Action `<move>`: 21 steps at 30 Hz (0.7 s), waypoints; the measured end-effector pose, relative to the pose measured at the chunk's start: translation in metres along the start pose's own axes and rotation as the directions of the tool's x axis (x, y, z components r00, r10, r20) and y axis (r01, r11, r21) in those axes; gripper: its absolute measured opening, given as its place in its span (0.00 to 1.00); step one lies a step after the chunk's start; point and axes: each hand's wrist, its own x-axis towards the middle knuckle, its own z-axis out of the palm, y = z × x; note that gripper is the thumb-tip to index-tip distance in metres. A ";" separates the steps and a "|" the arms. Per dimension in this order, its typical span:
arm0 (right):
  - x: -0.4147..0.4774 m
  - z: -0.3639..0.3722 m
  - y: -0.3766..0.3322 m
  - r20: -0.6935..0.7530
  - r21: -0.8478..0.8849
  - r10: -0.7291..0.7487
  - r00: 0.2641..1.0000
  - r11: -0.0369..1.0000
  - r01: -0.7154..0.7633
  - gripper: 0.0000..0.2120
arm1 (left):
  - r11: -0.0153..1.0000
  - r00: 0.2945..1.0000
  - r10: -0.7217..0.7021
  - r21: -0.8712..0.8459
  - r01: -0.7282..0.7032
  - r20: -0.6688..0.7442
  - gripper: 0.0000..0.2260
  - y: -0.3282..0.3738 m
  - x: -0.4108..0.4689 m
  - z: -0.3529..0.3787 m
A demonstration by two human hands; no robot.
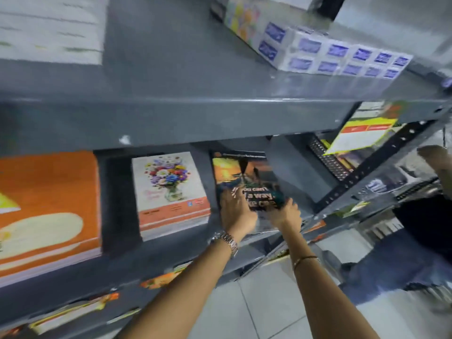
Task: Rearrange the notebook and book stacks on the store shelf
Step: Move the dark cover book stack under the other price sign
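Observation:
On the middle shelf (288,165) lies a stack of dark notebooks with a sunset cover and white lettering (244,177). Both hands rest on its near end. My left hand (236,211) lies flat with fingers spread on the cover's left part. My right hand (285,211) grips the near right corner of the top notebook. To the left of it sits a stack of white notebooks with a flower-vase cover (168,189). Further left lies a thick orange stack (49,199). The picture is blurred by motion.
A grey upper shelf (183,94) overhangs the stacks and bears white boxes with blue labels (325,55) and paper reams (49,25). Yellow-and-white books (362,135) and a spiral-bound pad (327,157) lie to the right. A lower shelf holds more books (161,280). Tiled floor is below.

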 end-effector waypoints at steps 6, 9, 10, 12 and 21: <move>0.025 0.001 -0.001 0.005 -0.100 0.068 0.998 0.993 -0.068 0.34 | 0.956 0.955 -0.293 0.019 0.294 -0.035 0.38 -0.003 0.019 0.021; 0.035 -0.007 0.004 0.056 -0.059 0.134 0.989 0.990 -0.131 0.40 | 0.935 0.932 -0.354 -0.035 0.352 -0.084 0.33 -0.001 0.025 0.013; 0.037 -0.010 0.008 0.069 -0.013 0.153 0.986 0.988 -0.152 0.40 | 0.921 0.916 -0.389 -0.076 0.383 -0.097 0.30 -0.001 0.027 0.011; 0.040 -0.013 0.019 0.097 0.073 0.198 0.975 0.976 -0.205 0.38 | 0.892 0.890 -0.447 -0.117 0.436 -0.094 0.25 0.000 0.026 0.007; 0.030 -0.012 0.060 0.139 0.519 0.228 0.964 0.812 -0.267 0.14 | 0.937 0.951 -0.309 -0.165 0.308 0.017 0.18 0.007 0.011 0.002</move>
